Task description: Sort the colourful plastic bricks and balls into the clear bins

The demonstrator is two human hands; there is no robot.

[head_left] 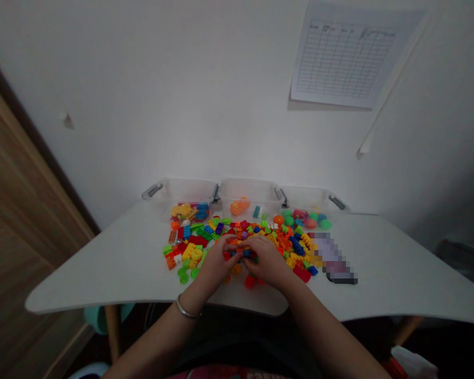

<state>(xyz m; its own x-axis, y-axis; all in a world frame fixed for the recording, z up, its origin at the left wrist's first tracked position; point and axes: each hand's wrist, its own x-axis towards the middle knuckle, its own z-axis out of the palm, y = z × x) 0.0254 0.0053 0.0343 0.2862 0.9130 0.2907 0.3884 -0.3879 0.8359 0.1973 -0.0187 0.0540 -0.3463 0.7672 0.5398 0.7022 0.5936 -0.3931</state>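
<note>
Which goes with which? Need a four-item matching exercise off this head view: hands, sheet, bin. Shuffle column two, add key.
Column one
1. left hand
2. right hand
3. printed sheet
4. middle clear bin

Column two
A. up on the wall
B. bare wrist
C. orange plastic inside
D. silver bangle at the wrist

Pairs: 1-D, 2-B, 3-A, 4-C

Paper sheet (345, 60) (gridded) on white wall (181, 105)

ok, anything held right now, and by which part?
Seemingly small toy bricks, between the left hand and right hand; which part is gripped can't be told.
</note>
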